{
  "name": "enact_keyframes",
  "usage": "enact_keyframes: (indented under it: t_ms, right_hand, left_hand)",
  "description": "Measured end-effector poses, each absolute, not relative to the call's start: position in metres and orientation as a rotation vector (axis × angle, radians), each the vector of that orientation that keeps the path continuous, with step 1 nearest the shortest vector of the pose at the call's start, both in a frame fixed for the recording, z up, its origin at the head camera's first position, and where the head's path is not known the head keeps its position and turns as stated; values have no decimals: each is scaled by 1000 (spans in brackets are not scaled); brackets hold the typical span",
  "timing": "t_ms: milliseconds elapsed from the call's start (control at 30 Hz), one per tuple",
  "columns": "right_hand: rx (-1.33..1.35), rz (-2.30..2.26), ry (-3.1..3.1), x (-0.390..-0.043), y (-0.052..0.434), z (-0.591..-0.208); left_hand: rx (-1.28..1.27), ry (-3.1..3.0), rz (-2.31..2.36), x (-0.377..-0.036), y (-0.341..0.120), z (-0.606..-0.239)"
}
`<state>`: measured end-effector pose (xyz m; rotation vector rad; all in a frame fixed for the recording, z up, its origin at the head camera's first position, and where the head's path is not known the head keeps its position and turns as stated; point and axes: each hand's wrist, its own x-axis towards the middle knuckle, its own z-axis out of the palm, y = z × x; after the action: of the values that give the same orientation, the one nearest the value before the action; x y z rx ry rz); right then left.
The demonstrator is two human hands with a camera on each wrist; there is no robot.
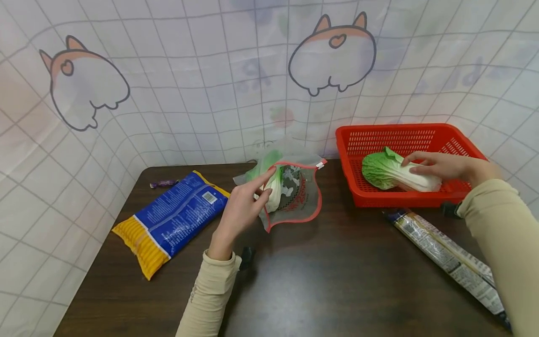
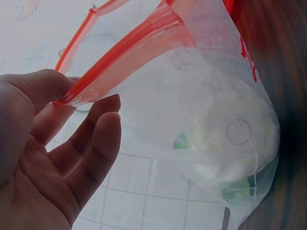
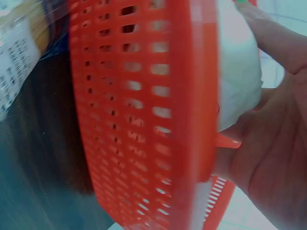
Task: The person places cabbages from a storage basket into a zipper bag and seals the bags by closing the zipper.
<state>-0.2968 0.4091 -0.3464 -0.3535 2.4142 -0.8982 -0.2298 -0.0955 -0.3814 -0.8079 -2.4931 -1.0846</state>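
Note:
My left hand (image 1: 241, 209) pinches the red rim of a clear slider-zip bag (image 1: 309, 199) between thumb and forefinger; the other fingers stay loose in the left wrist view. A white-stemmed green leafy vegetable (image 1: 275, 188) is inside the bag, its white base (image 2: 235, 139) blurred through the plastic. On the right, my right hand (image 1: 456, 167) holds a napa cabbage (image 1: 381, 172) by its white stem end. That cabbage lies over the red basket (image 1: 417, 202), leaves pointing left. In the right wrist view the basket wall hides part of the cabbage (image 3: 237, 67).
A blue and yellow packet (image 1: 177, 220) lies left of the bag, with a small purple wrapped item (image 1: 163, 184) behind it. In front of the basket, a long printed packet (image 1: 450, 257) lies slantwise. A patterned sheet (image 1: 202, 84) hangs behind the dark table (image 1: 316, 290).

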Motion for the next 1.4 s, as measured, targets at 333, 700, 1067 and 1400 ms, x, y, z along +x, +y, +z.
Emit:
enact_keyframes:
  t_ms: [333, 700, 1067, 1400]
  right_hand:
    - [-377, -728, 2488, -296, 400, -344]
    - [-498, -631, 2533, -294, 385, -335]
    - [-447, -746, 2679, -270, 346, -304]
    - [-364, -1153, 2847, -218, 298, -298]
  left_hand:
    - [-808, -2495, -1084, -230, -94, -380]
    - [-804, -2506, -1073, -230, -94, -380]
    - [-799, -2508, -1063, -229, -94, -383]
    - [-813, -2511, -1066, -230, -94, -382]
